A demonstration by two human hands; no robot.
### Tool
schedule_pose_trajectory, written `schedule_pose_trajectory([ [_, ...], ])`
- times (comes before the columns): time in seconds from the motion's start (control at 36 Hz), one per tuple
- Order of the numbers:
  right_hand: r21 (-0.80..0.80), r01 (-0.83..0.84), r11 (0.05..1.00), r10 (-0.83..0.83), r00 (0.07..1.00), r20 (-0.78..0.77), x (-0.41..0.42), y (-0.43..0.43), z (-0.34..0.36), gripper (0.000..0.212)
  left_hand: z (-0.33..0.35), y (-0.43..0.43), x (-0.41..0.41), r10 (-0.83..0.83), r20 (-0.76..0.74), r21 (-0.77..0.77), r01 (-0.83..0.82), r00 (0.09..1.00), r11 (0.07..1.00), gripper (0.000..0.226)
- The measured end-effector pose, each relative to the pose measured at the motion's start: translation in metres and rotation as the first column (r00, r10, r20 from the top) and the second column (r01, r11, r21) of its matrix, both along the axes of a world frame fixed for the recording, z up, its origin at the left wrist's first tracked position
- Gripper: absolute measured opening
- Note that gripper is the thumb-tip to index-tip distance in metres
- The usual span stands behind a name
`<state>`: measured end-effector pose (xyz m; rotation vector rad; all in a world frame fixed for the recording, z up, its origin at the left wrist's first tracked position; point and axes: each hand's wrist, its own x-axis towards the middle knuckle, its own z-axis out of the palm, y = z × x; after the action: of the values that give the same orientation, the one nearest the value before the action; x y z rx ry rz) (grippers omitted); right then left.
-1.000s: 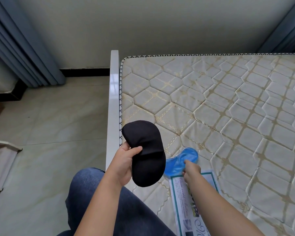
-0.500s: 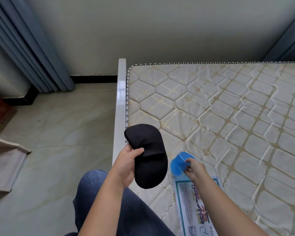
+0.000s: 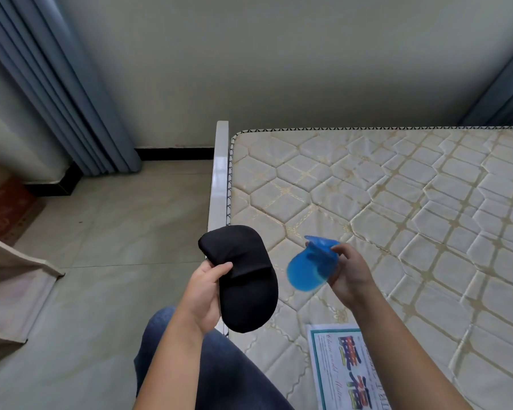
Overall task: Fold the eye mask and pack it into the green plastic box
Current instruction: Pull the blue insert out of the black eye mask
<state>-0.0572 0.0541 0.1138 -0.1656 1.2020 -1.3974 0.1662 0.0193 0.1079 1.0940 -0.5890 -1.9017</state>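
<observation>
My left hand [image 3: 203, 291] grips a black padded eye mask [image 3: 245, 279], held upright above the mattress's left edge with its thumb pressed on the front. My right hand [image 3: 348, 273] holds a translucent blue gel pad [image 3: 310, 267] in the air, pinched at its bent upper part so the rounded lobe hangs toward the mask. The two items are apart by a small gap. A flat printed package with a green border [image 3: 342, 371] lies on the mattress below my right forearm. No green plastic box shows apart from this package.
The quilted cream mattress [image 3: 397, 202] fills the right side, with a white bed rail [image 3: 219, 179] along its left edge. Tiled floor, blue curtains [image 3: 60, 93], a beige fabric item [image 3: 9, 294] and my denim-clad knee [image 3: 216, 368] lie to the left.
My right hand picked the blue gel pad up off the mattress and raised it beside the mask. The left hand kept the mask held up. The camera tilted upward.
</observation>
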Motion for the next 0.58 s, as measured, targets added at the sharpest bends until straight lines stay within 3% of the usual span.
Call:
schedule_pose_trajectory([
  [0.19,-0.133,-0.130,0.983,0.110,0.983,-0.149,0.015,-0.006,0.023,0.033,0.007,0.001,-0.001,0.025,0.006,-0.001,-0.025,1.000,1.000,0.027],
  [0.39,-0.214,-0.242,0.946,0.205,0.962,-0.183,0.022,-0.009,0.036,0.040,0.014,0.000,0.001,0.021,-0.009,-0.056,-0.021,1.000,0.998,0.025],
  [0.53,-0.174,-0.338,0.925,0.278,0.914,-0.296,0.025,-0.006,0.049,0.060,0.015,-0.002,0.002,0.046,0.016,-0.056,-0.045,0.999,0.997,0.023],
  [0.58,-0.163,-0.376,0.912,0.311,0.895,-0.320,0.026,-0.005,0.052,0.051,0.015,-0.003,0.003,0.055,0.021,-0.054,-0.053,0.998,0.997,0.022],
])
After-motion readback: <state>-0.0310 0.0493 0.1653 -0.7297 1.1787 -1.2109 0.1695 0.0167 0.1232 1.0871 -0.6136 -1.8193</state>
